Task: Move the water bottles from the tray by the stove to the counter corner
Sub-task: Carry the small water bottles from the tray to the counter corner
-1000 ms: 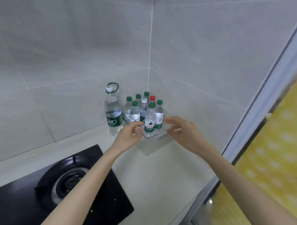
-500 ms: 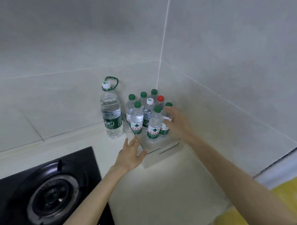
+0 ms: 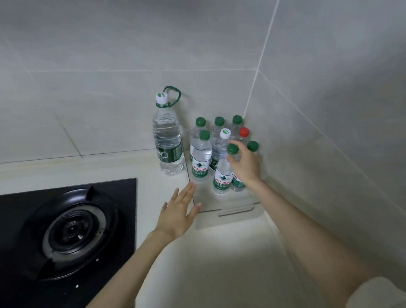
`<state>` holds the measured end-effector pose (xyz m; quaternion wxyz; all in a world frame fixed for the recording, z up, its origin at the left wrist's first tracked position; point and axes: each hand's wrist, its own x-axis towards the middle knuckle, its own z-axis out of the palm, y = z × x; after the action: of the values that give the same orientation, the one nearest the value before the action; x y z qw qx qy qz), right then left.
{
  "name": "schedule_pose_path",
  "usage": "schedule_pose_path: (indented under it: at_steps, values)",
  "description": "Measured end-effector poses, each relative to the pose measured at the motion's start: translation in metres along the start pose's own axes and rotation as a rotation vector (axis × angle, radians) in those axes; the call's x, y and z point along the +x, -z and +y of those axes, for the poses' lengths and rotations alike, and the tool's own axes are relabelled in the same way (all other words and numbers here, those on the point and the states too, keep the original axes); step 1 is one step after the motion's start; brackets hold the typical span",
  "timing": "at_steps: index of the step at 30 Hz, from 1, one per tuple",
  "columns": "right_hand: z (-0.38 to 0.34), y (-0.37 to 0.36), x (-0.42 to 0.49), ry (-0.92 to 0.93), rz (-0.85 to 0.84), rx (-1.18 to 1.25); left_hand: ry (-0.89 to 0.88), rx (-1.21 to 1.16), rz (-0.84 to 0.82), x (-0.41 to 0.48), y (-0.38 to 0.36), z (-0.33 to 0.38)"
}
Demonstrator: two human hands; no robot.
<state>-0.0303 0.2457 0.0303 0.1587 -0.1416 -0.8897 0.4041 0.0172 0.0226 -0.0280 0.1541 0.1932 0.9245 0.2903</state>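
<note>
Several small water bottles stand packed in a clear tray [image 3: 227, 211] set into the corner of the counter. My right hand [image 3: 244, 163] grips the front bottle [image 3: 222, 176] around its shoulder, just under its green cap. A second green-capped bottle [image 3: 201, 161] stands to its left, and white-capped and red-capped ones behind. My left hand [image 3: 176, 213] lies flat with straight fingers against the tray's left front edge. The bottle behind my right hand is partly hidden.
A taller bottle [image 3: 168, 143] with a white cap and green loop stands on the counter left of the tray. A black gas stove [image 3: 68, 229] fills the lower left. Tiled walls meet right behind the tray. Pale counter stretches toward me.
My right hand has shifted from the rightmost bottle onto the front green-capped bottle and closed around it. My left hand stays flat at the tray's edge. The camera has come closer.
</note>
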Motion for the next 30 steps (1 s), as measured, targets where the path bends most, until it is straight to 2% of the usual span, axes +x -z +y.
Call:
schedule_pose_path:
  at_steps: [10, 19, 25, 30]
  values:
    - [0.014, -0.005, -0.003, 0.133, 0.015, -0.031, 0.056, 0.064, -0.016, 0.0, 0.0, 0.003]
    - [-0.026, 0.024, -0.007, 0.183, 0.038, 0.025, 0.037, 0.081, -0.041, 0.004, 0.008, 0.005]
    - [-0.087, 0.064, -0.018, 0.307, 0.022, 0.231, -0.132, -0.416, 0.34, 0.001, 0.042, 0.039]
    - [-0.124, 0.076, -0.027, 0.385, -0.03, 0.357, -0.223, -0.634, 0.352, -0.004, 0.085, 0.073]
